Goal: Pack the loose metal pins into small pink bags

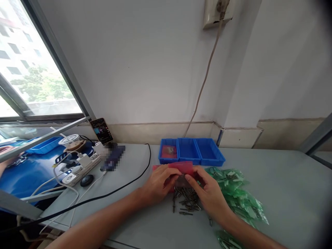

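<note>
Both of my hands grip a pinkish-red plastic bag (184,167) above the table, just in front of the blue bins. My left hand (161,182) pinches its left part, thumb and fingers pressed together. On the other side, my right hand (204,185) has its thumb and fingers closed on the bag's edge. What the bag holds, if anything, is hidden. Beneath and between the hands lies a loose pile of small metal pins or rivet-like parts (188,197). Several of them lie apart at the front.
Three joined blue bins (188,152) stand behind; the left one holds a red bag (169,151). Green plastic bags (241,197) with parts lie right. A black cable (119,188) crosses the table at left, near a power strip (83,169) and a propped phone (101,131).
</note>
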### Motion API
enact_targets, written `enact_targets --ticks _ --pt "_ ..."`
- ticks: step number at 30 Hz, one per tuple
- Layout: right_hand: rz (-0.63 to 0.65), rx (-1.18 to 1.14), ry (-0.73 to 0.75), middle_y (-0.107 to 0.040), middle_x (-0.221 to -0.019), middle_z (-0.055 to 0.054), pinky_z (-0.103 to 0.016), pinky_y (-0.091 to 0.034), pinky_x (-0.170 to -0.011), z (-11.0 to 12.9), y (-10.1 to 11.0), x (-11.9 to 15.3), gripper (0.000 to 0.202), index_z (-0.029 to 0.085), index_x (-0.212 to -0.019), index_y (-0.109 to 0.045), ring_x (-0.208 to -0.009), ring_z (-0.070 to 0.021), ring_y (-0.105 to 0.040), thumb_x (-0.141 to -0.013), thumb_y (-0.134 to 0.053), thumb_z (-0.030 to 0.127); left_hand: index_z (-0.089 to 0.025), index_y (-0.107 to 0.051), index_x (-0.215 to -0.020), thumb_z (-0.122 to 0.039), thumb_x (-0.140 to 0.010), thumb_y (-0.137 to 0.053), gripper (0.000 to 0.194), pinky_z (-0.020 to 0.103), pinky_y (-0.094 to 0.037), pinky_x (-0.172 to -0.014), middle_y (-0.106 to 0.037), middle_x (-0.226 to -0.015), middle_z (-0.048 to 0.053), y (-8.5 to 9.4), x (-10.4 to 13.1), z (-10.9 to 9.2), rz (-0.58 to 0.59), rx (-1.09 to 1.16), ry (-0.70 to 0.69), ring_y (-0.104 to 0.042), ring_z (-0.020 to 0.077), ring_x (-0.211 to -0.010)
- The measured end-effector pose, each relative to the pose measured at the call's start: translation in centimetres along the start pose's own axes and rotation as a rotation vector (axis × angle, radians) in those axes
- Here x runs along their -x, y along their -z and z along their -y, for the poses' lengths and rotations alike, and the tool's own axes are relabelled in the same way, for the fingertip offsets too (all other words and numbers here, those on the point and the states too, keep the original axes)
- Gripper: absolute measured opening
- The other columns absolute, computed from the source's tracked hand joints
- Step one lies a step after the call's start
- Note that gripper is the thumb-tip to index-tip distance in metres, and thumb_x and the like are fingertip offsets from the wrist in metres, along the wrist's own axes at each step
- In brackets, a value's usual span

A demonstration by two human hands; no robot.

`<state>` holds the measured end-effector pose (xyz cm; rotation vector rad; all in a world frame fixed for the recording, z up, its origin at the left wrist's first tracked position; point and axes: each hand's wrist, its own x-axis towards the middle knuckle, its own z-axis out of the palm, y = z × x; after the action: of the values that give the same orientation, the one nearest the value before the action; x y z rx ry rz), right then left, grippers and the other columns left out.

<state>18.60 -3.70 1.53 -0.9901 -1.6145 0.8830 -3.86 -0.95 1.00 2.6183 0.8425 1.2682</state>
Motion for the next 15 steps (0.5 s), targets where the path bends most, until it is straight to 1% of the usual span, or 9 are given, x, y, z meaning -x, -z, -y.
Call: enact_targets --ticks 3,7,9,13,15 --pt "-0.003 -0.003 -0.010 -0.077 -0.108 -0.005 -0.033 -0.057 -0.089 -0.04 -0.12 -0.02 0.021 0.025 -0.111 -0.073 -0.098 -0.0241 -0.071 -0.106 -0.062 0.042 -0.021 -0.066 -0.121 -0.022 -0.113 -0.050 0.018 0.032 -0.054 -0.084 -0.073 -0.097 0.005 -0.03 0.03 0.22 -0.015 -0.046 -0.051 -0.067 0.0195 -0.088" --pt "0.005 0.000 -0.010 -0.077 -0.108 -0.006 -0.033 -0.057 -0.090 -0.24 -0.15 -0.09 0.023 0.024 -0.112 -0.073 -0.100 -0.0244 -0.071 -0.106 -0.061 0.043 -0.020 -0.066 -0.121 -0.022 -0.115 -0.045 0.023 0.032 -0.056 -0.084 -0.073 -0.101 0.007 0.04 -0.02 0.48 -0.007 -0.071 -0.098 -0.068 0.0197 -0.092" --pt "0.008 0.006 -0.005 -0.078 -0.110 -0.006 -0.033 -0.057 -0.091 -0.26 -0.13 -0.14 0.023 0.024 -0.112 -0.073 -0.101 -0.0245 -0.072 -0.106 -0.061 0.043 -0.019 -0.067 -0.120 -0.023 -0.116 -0.042 0.026 0.030 -0.056 -0.081 -0.071 -0.098 0.006 0.07 -0.07 0.49 -0.005 -0.083 -0.105 -0.067 0.0187 -0.088" --pt "0.015 0.017 0.007 -0.077 -0.119 -0.007 -0.033 -0.056 -0.093 -0.10 -0.02 -0.21 0.023 0.024 -0.116 -0.073 -0.104 -0.0242 -0.072 -0.106 -0.061 0.041 -0.019 -0.067 -0.119 -0.026 -0.117 -0.038 0.030 0.028 -0.055 -0.076 -0.067 -0.093 0.006 0.08 -0.18 0.31 -0.036 -0.123 -0.109 -0.064 0.0179 -0.083" --pt "0.015 0.021 0.010 -0.078 -0.120 -0.007 -0.033 -0.056 -0.093 -0.02 0.06 -0.21 0.023 0.024 -0.117 -0.073 -0.104 -0.0238 -0.072 -0.106 -0.061 0.041 -0.019 -0.067 -0.118 -0.027 -0.117 -0.038 0.030 0.028 -0.055 -0.074 -0.066 -0.090 0.005 0.08 -0.22 0.20 -0.045 -0.141 -0.120 -0.063 0.0175 -0.080"
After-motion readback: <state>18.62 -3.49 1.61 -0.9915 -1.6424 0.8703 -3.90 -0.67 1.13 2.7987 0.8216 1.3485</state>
